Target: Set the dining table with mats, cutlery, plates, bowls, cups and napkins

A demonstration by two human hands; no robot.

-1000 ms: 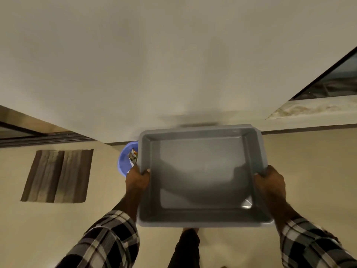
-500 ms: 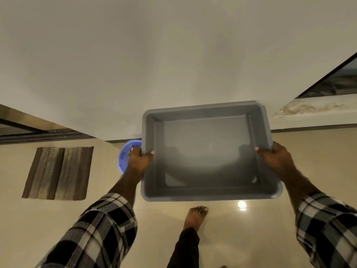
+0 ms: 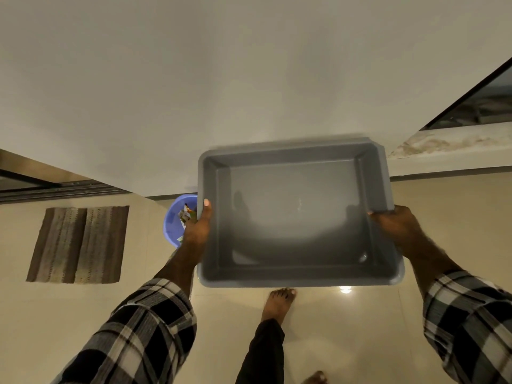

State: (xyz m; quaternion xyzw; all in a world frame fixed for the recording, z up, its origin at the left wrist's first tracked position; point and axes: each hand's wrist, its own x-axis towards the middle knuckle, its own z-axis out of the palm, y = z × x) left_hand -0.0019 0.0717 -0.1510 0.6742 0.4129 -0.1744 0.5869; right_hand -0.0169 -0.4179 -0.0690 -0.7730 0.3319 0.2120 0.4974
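Head view. Grey tub (image 3: 297, 217), empty, held level in the air over the tiled floor (image 3: 69, 314), w/ its long axis running left-right across the body. Left hand (image 3: 197, 230) grips the left rim, thumb hooked over the edge; right hand (image 3: 394, 227) grips the right rim, fingers underneath. Hands sit opposite each other at about mid-length, so the load looks balanced; neither is nearer. Blue bucket (image 3: 174, 223) on the floor just left of the tub. Striped mat (image 3: 79, 243) lies well apart, further left. No table, cutlery or plates in view.
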